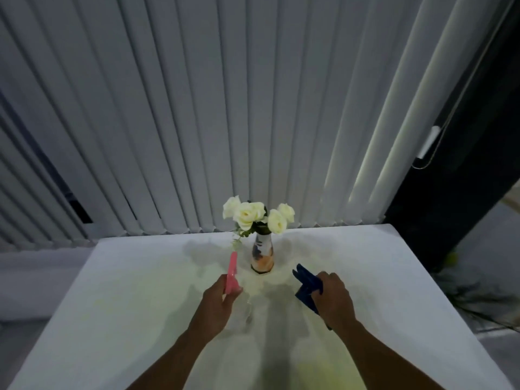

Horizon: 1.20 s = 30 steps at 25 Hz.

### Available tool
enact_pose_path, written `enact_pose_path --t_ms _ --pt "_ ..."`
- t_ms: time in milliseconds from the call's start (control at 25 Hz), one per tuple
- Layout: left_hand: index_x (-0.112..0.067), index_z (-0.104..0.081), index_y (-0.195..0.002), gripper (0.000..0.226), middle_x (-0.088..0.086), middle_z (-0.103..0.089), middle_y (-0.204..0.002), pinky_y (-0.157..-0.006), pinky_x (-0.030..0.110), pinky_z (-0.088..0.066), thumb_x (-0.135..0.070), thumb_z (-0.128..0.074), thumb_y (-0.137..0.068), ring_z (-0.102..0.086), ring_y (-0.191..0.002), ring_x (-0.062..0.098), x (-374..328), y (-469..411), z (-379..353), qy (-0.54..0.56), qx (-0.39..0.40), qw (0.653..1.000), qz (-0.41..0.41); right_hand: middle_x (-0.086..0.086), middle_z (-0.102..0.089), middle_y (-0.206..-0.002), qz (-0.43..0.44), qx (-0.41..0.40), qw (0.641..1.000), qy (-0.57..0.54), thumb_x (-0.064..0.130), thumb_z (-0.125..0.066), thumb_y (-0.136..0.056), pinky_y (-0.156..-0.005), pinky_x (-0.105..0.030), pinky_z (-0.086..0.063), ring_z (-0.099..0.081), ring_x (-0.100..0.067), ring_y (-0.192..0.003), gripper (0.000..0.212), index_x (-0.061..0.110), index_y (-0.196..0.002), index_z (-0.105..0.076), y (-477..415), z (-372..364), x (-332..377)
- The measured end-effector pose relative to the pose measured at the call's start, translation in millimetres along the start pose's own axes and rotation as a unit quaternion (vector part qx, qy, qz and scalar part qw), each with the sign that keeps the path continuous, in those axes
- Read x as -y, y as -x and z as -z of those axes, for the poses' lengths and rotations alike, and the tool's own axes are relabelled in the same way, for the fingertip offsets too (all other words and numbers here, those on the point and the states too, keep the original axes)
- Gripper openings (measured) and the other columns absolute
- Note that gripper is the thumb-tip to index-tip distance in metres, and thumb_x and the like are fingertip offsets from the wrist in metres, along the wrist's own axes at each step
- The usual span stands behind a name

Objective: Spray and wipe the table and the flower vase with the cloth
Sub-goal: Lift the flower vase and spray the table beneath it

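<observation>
A patterned flower vase (262, 256) with white roses (257, 215) stands upright near the far middle of the white table (112, 291). My left hand (216, 308) grips a spray bottle with a pink head (232, 273), its nozzle pointing away towards the vase's left side; the clear bottle body below is faint. My right hand (333, 298) clutches a crumpled dark blue cloth (306, 288), held just above the table to the right of the vase. Both hands are short of the vase and not touching it.
Grey vertical blinds (225, 108) hang right behind the table's far edge. A dark panel (464, 192) stands at the back right, with floor clutter below it. The table's right edge runs diagonally near my right arm.
</observation>
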<state>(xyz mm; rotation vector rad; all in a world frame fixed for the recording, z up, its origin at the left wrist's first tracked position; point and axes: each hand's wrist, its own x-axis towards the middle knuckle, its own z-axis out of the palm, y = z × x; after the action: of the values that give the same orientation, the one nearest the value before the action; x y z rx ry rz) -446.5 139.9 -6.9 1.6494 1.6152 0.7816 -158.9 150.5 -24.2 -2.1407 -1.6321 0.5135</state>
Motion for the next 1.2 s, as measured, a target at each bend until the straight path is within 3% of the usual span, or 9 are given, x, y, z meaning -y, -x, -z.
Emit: enact_pose_path --t_ms 120,240,320,440,560,680,840,1000,1200 --pt "-0.025 -0.061 -0.106 0.009 -0.007 -0.073 -0.099 -0.081 0.025 -0.051 -0.029 -0.062 -0.099 -0.069 -0.090 0.009 30.0 -9.9 7.0 0.000 0.008 1.000 0.020 -0.001 -0.052 -0.111 -0.022 0.047 0.994 0.098 0.022 -0.052 -0.093 -0.072 -0.029 -0.052 -0.059 -0.019 -0.091 0.028 0.022 -0.120 -0.055 -4.9 -35.0 -10.0" --pt "-0.034 -0.058 -0.102 0.010 -0.021 -0.068 -0.093 -0.076 0.009 -0.046 -0.027 -0.062 -0.099 -0.065 -0.086 -0.010 45.3 -15.2 10.4 -0.003 0.022 1.000 0.018 0.000 -0.048 -0.131 -0.024 0.183 0.971 0.152 0.043 -0.053 -0.092 -0.086 -0.028 -0.049 -0.055 -0.018 -0.117 0.049 0.028 -0.138 -0.046 -3.7 -67.5 -16.4" --pt "-0.041 -0.055 -0.100 0.018 -0.022 -0.068 -0.092 -0.075 0.003 -0.044 -0.025 -0.062 -0.099 -0.064 -0.084 -0.014 49.3 -17.5 10.4 -0.004 0.032 0.999 0.016 0.002 -0.052 -0.131 -0.019 0.247 0.958 0.142 0.056 -0.054 -0.089 -0.092 -0.029 -0.048 -0.056 -0.017 -0.118 0.050 0.027 -0.131 -0.053 -6.7 -77.1 -5.4" --pt "-0.045 -0.053 -0.100 0.020 -0.022 -0.071 -0.092 -0.077 0.005 -0.045 -0.027 -0.061 -0.100 -0.064 -0.093 -0.012 54.1 -20.5 8.6 0.006 0.040 0.999 0.020 0.002 -0.062 -0.118 -0.016 0.139 0.990 0.012 0.048 -0.060 -0.091 -0.089 -0.027 -0.049 -0.061 -0.016 -0.109 0.041 0.023 -0.122 -0.061 -31.4 -78.4 32.2" --pt "-0.044 -0.052 -0.103 0.015 -0.024 -0.071 -0.094 -0.078 0.003 -0.044 -0.029 -0.057 -0.101 -0.063 -0.094 -0.014 54.2 -20.0 7.5 0.010 0.040 0.999 0.022 0.002 -0.061 -0.116 -0.026 0.049 0.979 -0.195 0.037 -0.076 -0.081 -0.088 -0.031 -0.051 -0.060 -0.016 -0.105 0.054 0.020 -0.129 -0.057 -68.9 -67.3 81.9" --pt "-0.043 -0.050 -0.107 0.012 -0.013 -0.071 -0.102 -0.078 0.002 -0.043 -0.031 -0.052 -0.103 -0.062 -0.092 -0.018 45.7 -20.4 8.1 0.032 0.036 0.998 0.037 0.006 -0.061 -0.107 0.000 0.032 0.958 -0.286 0.024 -0.084 -0.077 -0.085 -0.028 -0.047 -0.058 -0.011 -0.098 0.053 0.018 -0.124 -0.059 -102.2 -59.2 117.6" --pt "-0.051 -0.046 -0.116 0.021 -0.009 -0.070 -0.092 -0.075 0.013 -0.047 -0.034 -0.049 -0.103 -0.067 -0.082 0.000 40.4 -19.1 6.6 0.081 -0.011 0.996 0.027 -0.003 -0.063 -0.097 -0.066 0.070 0.942 -0.321 0.024 -0.087 -0.075 -0.082 -0.031 -0.048 -0.060 -0.019 -0.089 0.041 0.015 -0.105 -0.060 -121.0 -57.6 128.5" --pt "-0.056 -0.041 -0.129 0.047 -0.018 -0.062 -0.093 -0.078 0.015 -0.049 -0.075 -0.039 -0.087 -0.066 -0.086 0.007 34.5 -20.8 7.5 0.117 -0.072 0.990 0.038 -0.001 -0.064 -0.100 -0.068 0.071 0.937 -0.336 0.022 -0.091 -0.070 -0.084 -0.033 -0.052 -0.065 -0.024 -0.096 0.050 0.016 -0.109 -0.060 -135.2 -61.9 126.9" --pt "-0.025 -0.046 -0.138 0.037 0.005 -0.058 -0.118 -0.075 0.012 -0.052 -0.028 -0.054 -0.102 -0.062 -0.074 0.001 8.5 -31.3 24.0 0.185 -0.087 0.978 0.041 0.000 -0.070 -0.098 -0.015 0.029 0.928 -0.371 0.019 -0.094 -0.064 -0.078 -0.031 -0.052 -0.068 -0.022 -0.094 0.050 0.018 -0.104 -0.065 -144.5 -25.8 145.7"
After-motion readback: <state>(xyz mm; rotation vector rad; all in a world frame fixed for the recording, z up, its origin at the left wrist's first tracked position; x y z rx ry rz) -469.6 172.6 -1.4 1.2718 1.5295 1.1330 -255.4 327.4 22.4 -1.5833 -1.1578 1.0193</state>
